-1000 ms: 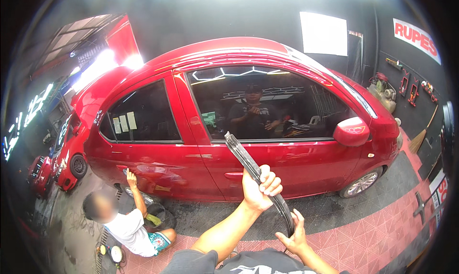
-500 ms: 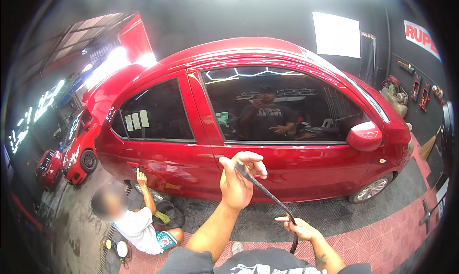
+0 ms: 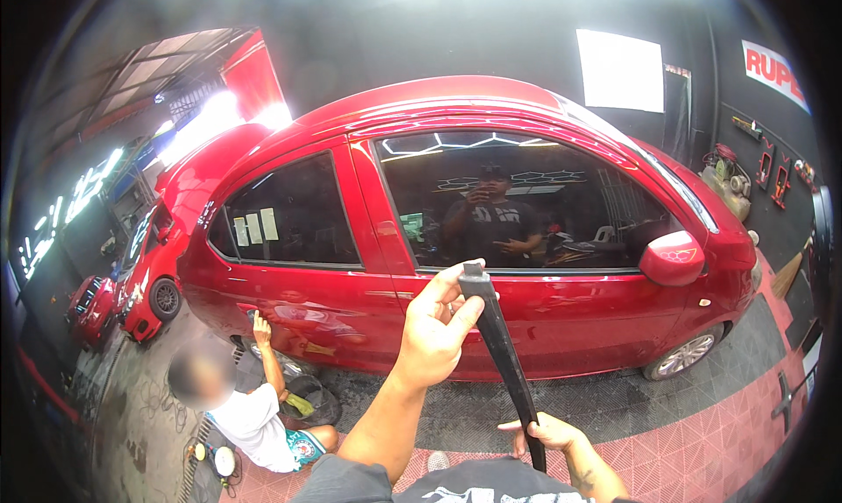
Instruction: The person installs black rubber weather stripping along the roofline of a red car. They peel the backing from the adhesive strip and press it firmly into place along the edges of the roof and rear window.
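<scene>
My left hand (image 3: 431, 335) pinches the upper end of a long black trim strip (image 3: 506, 354) between thumb and fingers. This end carries a squared grey-black cap. Lower down, my right hand (image 3: 550, 433) is closed around the strip, with its index finger stretched out to the left. From the left hand the strip slants down to the right, and its bottom end passes out of sight near my shirt. Behind it stands a red car (image 3: 561, 328), side-on, with dark door windows. The strip is held in front of the front door; I cannot tell whether it touches the car.
At the left, a co-worker in a white shirt (image 3: 254, 428) crouches, one hand at the rear door. A dark bucket (image 3: 329, 399) with a yellow-green cloth (image 3: 300, 404) is beside them. The side mirror (image 3: 672, 258) juts out at the right. Red floor tiles (image 3: 667, 442) lie below.
The strip has turned so its broad face and capped end now show. My left hand has rotated and pinches that end; the right hand has shifted slightly down.
</scene>
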{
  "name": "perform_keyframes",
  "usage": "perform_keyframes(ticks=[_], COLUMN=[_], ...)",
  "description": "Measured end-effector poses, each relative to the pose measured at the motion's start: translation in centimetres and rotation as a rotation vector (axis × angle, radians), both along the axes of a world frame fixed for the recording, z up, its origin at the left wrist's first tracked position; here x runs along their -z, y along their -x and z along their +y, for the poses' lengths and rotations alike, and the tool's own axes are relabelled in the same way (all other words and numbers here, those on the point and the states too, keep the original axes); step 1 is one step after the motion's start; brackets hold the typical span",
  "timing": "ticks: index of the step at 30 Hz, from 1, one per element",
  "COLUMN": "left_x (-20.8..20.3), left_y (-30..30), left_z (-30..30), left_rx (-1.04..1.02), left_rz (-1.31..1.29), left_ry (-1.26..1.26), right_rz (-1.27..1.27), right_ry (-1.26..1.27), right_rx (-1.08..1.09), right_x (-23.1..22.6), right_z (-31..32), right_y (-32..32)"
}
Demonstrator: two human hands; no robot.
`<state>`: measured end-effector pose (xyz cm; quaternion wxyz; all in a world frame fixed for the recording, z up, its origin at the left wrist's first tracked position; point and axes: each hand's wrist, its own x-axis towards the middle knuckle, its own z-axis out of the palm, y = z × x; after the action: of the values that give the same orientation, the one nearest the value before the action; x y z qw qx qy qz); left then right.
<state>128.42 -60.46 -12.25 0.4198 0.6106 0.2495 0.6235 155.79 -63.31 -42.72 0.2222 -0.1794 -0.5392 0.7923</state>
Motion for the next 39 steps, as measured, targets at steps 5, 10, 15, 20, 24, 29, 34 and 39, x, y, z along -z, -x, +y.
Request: perform_keyframes(ticks=[5,10,15,20,24,29,34,39], left_x=[0.2,0.4,0.4,0.2,1.1,2.3,3.2,3.3], left_y=[0.6,0.7,0.9,2.3,3.4,3.5,3.5,3.3], left_z=[0.7,0.8,0.8,0.9,1.1,1.3,1.8,1.9], left_rx=[-0.012,-0.082,-0.106,-0.027,0.092,0.122,0.124,0.118], left_rz=[-0.021,-0.078,-0.071,-0.131,-0.193,-0.195,-0.224,-0.241], left_ry=[0.036,0.034,0.005,0.075,0.173,0.192,0.208,0.210], right_rz=[-0.086,0.060,0.037,-0.006,-0.090,-0.146,-0.119,-0.131], right_ry=[0.023,0.070,0.029,0.024,0.038,0.010,0.056,0.014], right_rx=[-0.068,-0.022,-0.012,0.018,0.122,0.150,0.139,0.209], right_x=[-1.4,-2.1,-1.0,-4.3,-4.9,-4.8,-4.6,-4.7], right_z=[-0.8,-2.0,-2.0,-3.1,-4.4,-5.3,-5.6,-5.8], right_y=[-0.4,-0.4,-1.0,-0.8,-1.1,-1.1,-1.2,-0.8])
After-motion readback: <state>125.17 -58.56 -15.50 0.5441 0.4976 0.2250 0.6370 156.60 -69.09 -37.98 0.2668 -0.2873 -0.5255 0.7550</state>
